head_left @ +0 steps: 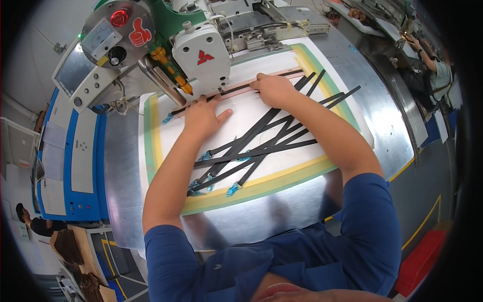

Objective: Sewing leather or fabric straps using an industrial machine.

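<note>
A black strap (236,90) lies along a narrow pinkish guide strip (297,69) at the far part of the white work sheet, with a blue end at its left. My left hand (202,120) rests over the strap's left part, fingers spread and thumb held apart. Farther right, my right hand (275,91) has its fingers bent and pressed together at the strap's edge. Several more black straps (282,149) cross one another in a loose heap, nearer to me and under my right forearm. Their blue ends (233,189) look wrapped in shiny film.
A white sewing machine head (201,58) stands just beyond my hands, with an orange pointed tool (185,86) beside it. Left of it is a control panel (80,70) with a red button. Yellow and green tape (266,184) borders the sheet on a metal table (126,201). Other people are farther off.
</note>
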Action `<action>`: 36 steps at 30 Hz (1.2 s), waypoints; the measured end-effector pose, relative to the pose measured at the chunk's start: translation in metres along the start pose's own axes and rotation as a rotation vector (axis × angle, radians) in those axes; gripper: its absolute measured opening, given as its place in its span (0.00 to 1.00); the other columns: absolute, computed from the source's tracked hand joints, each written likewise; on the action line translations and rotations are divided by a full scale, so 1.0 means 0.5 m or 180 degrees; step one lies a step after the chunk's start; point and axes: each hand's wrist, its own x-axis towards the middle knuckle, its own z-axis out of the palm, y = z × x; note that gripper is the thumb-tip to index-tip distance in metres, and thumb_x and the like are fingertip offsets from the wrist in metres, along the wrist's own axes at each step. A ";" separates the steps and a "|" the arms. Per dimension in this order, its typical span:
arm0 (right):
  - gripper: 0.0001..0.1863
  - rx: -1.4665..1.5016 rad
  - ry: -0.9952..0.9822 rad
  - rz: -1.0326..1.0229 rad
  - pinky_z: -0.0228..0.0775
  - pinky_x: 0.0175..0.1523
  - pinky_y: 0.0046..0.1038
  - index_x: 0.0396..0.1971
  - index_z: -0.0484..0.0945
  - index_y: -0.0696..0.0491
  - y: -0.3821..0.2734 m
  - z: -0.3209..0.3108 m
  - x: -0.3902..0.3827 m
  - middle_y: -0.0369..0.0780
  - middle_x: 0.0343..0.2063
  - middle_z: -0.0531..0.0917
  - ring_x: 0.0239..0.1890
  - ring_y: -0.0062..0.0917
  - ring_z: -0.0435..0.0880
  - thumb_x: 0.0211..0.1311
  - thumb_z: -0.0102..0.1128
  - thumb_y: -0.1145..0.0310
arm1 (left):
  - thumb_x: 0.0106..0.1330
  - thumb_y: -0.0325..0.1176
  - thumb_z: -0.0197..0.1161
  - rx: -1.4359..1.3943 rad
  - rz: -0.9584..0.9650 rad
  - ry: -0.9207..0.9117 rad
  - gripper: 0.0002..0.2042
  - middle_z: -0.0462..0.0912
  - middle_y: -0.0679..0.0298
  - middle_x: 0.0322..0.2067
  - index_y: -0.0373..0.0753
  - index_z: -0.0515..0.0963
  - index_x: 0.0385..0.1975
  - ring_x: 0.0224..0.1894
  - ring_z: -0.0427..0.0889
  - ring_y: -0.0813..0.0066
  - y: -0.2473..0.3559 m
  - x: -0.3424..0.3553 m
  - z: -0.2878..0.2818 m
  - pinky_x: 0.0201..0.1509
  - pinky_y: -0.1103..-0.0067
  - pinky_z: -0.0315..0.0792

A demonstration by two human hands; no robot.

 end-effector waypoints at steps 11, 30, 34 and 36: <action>0.18 0.0115 -0.0036 -0.0138 0.82 0.54 0.42 0.54 0.86 0.50 0.024 0.001 -0.006 0.45 0.50 0.83 0.51 0.42 0.88 0.67 0.54 0.74 | 0.68 0.62 0.63 -0.0047 0.0003 -0.0016 0.33 0.80 0.44 0.58 0.44 0.81 0.64 0.60 0.81 0.44 0.081 0.034 0.004 0.66 0.59 0.74; 0.21 -0.0214 -0.0158 0.0057 0.80 0.56 0.40 0.61 0.83 0.42 0.131 -0.046 -0.057 0.39 0.54 0.82 0.55 0.37 0.86 0.69 0.61 0.66 | 0.64 0.69 0.63 0.0051 -0.0076 -0.0284 0.38 0.80 0.44 0.57 0.47 0.80 0.66 0.59 0.82 0.47 0.125 0.057 -0.008 0.64 0.60 0.74; 0.21 -0.0166 -0.0169 0.0167 0.80 0.56 0.40 0.61 0.83 0.42 0.154 -0.051 -0.064 0.39 0.53 0.83 0.54 0.37 0.86 0.69 0.61 0.66 | 0.64 0.69 0.64 0.0120 -0.0199 -0.0350 0.38 0.79 0.44 0.59 0.47 0.80 0.66 0.60 0.81 0.47 0.167 0.054 -0.035 0.66 0.60 0.73; 0.20 -0.0135 -0.0136 0.0177 0.80 0.56 0.40 0.61 0.83 0.42 0.148 -0.059 -0.068 0.39 0.53 0.83 0.54 0.37 0.86 0.69 0.61 0.66 | 0.64 0.69 0.64 0.0218 -0.0257 -0.0345 0.38 0.78 0.44 0.59 0.47 0.80 0.66 0.60 0.81 0.47 0.163 0.049 -0.038 0.66 0.61 0.73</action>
